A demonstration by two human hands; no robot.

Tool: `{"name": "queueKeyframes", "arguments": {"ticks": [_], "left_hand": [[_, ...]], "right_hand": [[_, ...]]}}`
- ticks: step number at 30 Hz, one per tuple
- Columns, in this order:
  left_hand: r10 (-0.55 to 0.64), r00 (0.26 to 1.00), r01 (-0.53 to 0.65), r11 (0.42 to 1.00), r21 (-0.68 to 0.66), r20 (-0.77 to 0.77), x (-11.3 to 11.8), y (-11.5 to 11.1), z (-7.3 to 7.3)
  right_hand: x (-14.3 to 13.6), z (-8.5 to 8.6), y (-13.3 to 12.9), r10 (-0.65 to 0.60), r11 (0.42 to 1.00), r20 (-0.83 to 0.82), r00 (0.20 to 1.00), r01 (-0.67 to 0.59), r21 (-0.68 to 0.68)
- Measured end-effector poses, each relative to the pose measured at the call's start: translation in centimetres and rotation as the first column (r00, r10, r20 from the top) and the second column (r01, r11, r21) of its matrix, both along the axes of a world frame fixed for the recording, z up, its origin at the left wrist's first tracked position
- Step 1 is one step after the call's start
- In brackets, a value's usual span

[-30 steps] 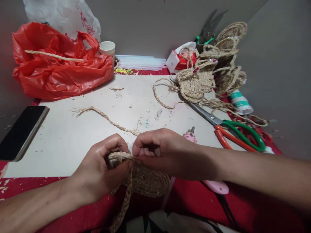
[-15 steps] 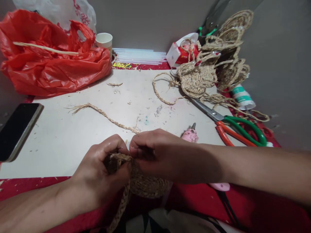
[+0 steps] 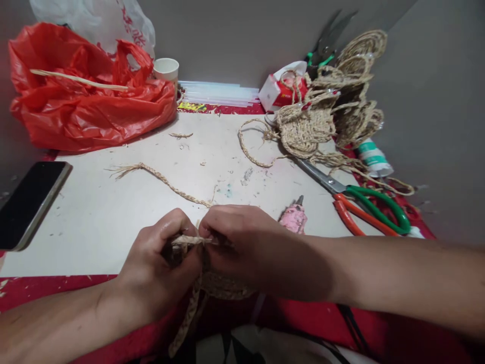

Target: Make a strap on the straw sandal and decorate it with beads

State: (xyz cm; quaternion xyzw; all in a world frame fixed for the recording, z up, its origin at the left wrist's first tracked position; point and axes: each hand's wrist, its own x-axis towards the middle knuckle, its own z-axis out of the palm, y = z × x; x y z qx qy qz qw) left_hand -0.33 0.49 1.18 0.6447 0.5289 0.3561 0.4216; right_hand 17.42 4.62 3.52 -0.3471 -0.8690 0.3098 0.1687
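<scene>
A woven straw piece (image 3: 225,286) hangs low at the near edge of the white board, partly hidden by my hands. My left hand (image 3: 162,258) is closed on its braided upper edge, thumb and fingers pinching. My right hand (image 3: 242,245) presses against the left one, its fingers closed on the same straw at the edge. A braided strip (image 3: 185,323) dangles below my left hand. Beyond my hands, a thin straw braid (image 3: 170,185) with a frayed end lies on the board.
A phone (image 3: 32,202) lies at the left, a red plastic bag (image 3: 94,116) behind it. A paper cup (image 3: 165,68) stands at the back. Scissors (image 3: 329,183), a pink glue-gun-like tool (image 3: 293,217), a tissue pack (image 3: 278,93) and woven straw pieces (image 3: 306,129) are at the right.
My right hand has turned slightly and sits closer over the straw edge. Less of the woven piece shows below my hands. The whole view has shifted a little.
</scene>
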Motion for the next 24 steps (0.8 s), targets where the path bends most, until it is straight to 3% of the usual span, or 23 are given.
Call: {"name": "queueKeyframes", "arguments": {"ticks": [3,6,8,11,14,17,21,24], "left_hand": [[0.006,0.998,-0.006,1.000,0.006,-0.066,0.0,0.3,0.1],[0.039,0.999,-0.037,0.992,-0.121,0.016,0.1,0.8,0.6],[0.080,0.994,-0.065,0.981,-0.182,0.076,0.0,1.3,1.0],[0.127,0.989,-0.118,0.985,-0.128,0.070,-0.3,2.1,1.3],[0.160,0.985,-0.158,0.987,-0.033,0.057,-0.6,2.4,1.3],[0.166,0.986,-0.168,0.983,0.078,0.031,-0.6,2.0,1.2],[0.194,0.980,-0.176,0.934,0.310,-0.030,-0.5,0.9,1.3],[0.202,0.978,-0.159,0.885,0.437,-0.054,-0.5,0.4,1.1]], "right_hand": [[-0.3,0.4,0.4,0.004,1.000,0.053,0.999,-0.003,-0.003],[1.2,1.9,0.6,-0.021,0.999,0.027,0.999,0.022,-0.045],[3.4,3.2,0.3,-0.146,0.987,-0.008,0.989,0.146,0.071],[7.6,4.1,-1.4,-0.301,0.928,0.058,0.952,0.278,0.247],[10.9,3.0,-3.8,-0.364,0.905,0.281,0.888,0.265,0.334],[12.1,0.7,-5.7,-0.361,0.907,0.448,0.818,0.197,0.372],[11.6,-1.7,-6.9,-0.425,0.878,0.470,0.774,0.227,0.421],[11.2,-2.4,-7.2,-0.457,0.855,0.390,0.800,0.275,0.439]]}}
